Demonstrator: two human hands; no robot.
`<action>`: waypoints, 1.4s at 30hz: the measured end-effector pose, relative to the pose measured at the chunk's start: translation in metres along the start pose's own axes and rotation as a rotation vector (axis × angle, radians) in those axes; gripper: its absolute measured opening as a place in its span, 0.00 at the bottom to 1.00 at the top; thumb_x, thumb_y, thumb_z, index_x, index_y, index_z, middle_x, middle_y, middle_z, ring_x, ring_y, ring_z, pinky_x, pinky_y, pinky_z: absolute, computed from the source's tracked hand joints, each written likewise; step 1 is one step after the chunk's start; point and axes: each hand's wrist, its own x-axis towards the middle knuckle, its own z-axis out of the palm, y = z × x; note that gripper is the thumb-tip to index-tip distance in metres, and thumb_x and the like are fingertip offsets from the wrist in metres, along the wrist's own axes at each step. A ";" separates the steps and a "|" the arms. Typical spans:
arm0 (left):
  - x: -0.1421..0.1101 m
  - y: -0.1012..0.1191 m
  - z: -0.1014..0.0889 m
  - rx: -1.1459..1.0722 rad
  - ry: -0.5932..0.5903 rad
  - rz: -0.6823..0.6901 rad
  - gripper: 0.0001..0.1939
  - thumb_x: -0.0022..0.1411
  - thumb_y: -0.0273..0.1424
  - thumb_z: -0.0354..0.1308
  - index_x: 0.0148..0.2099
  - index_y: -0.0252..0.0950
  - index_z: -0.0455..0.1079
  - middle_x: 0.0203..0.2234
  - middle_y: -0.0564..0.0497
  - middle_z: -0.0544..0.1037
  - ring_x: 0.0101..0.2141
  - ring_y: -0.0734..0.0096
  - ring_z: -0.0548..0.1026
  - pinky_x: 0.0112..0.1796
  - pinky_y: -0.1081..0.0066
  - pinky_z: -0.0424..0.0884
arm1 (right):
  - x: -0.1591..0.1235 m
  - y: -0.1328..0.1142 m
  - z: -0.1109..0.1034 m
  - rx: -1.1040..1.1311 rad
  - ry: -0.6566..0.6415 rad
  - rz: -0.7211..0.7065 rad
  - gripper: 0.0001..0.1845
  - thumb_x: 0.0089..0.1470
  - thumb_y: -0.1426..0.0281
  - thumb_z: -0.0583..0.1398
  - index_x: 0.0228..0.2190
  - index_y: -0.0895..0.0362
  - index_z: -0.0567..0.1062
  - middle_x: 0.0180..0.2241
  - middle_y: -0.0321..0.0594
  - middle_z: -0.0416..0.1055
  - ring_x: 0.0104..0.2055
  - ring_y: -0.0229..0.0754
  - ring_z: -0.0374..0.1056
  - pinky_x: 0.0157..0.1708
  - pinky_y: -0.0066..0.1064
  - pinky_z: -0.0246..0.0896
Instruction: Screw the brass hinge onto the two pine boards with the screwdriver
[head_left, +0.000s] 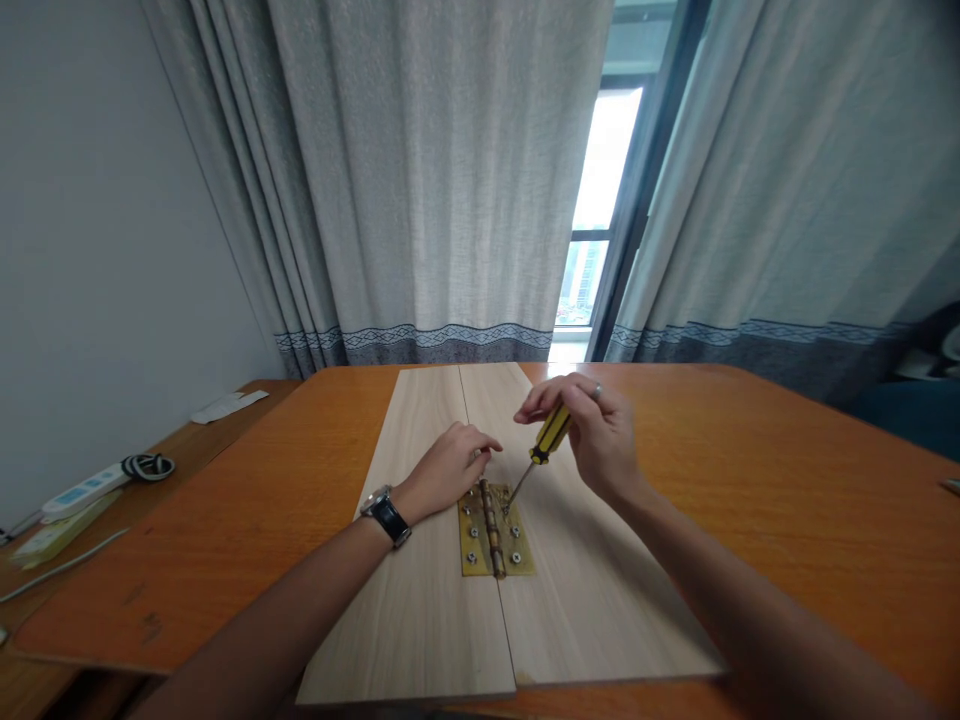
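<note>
Two pale wooden boards [420,600] lie side by side on an orange table [787,500]. A brass hinge [495,530] with several screws spans their seam. My right hand [592,430] is closed round the yellow-and-black handle of a screwdriver [541,450]. The screwdriver's tip rests on a screw at the hinge's upper right. My left hand [448,468], with a wristwatch [385,514], lies on the left board with curled fingers. Its fingertips touch the hinge's top edge.
Grey curtains [450,180] hang behind the table, with a window gap [600,200] between them. On a lower wooden surface at the left lie a white power strip [82,490] with a coiled cable and some papers [225,406].
</note>
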 end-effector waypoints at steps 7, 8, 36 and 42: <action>0.001 -0.003 0.004 -0.024 -0.003 -0.001 0.12 0.69 0.24 0.51 0.48 0.35 0.75 0.41 0.46 0.77 0.46 0.62 0.71 0.49 0.64 0.67 | -0.002 -0.022 0.010 0.394 0.036 0.283 0.07 0.49 0.70 0.56 0.21 0.55 0.65 0.13 0.24 0.45 0.13 0.29 0.39 0.14 0.21 0.44; 0.001 -0.003 0.004 -0.041 -0.001 0.000 0.12 0.69 0.24 0.51 0.48 0.35 0.75 0.41 0.46 0.77 0.46 0.62 0.71 0.49 0.64 0.67 | -0.001 -0.024 0.012 0.422 -0.058 0.315 0.10 0.50 0.70 0.55 0.19 0.54 0.62 0.12 0.23 0.41 0.13 0.29 0.35 0.13 0.21 0.42; 0.002 0.022 -0.005 -0.547 -0.128 0.045 0.07 0.64 0.32 0.63 0.36 0.32 0.78 0.31 0.50 0.75 0.32 0.71 0.74 0.34 0.74 0.67 | -0.004 -0.012 0.001 -0.148 0.016 0.087 0.20 0.38 0.70 0.75 0.35 0.52 0.78 0.30 0.34 0.76 0.30 0.38 0.74 0.29 0.28 0.71; 0.000 0.025 -0.005 -0.456 -0.133 0.088 0.08 0.66 0.32 0.60 0.39 0.33 0.78 0.33 0.49 0.76 0.34 0.70 0.75 0.37 0.74 0.69 | -0.007 -0.009 -0.016 -0.053 -0.062 0.179 0.15 0.46 0.67 0.72 0.38 0.51 0.81 0.32 0.38 0.79 0.35 0.44 0.78 0.35 0.37 0.76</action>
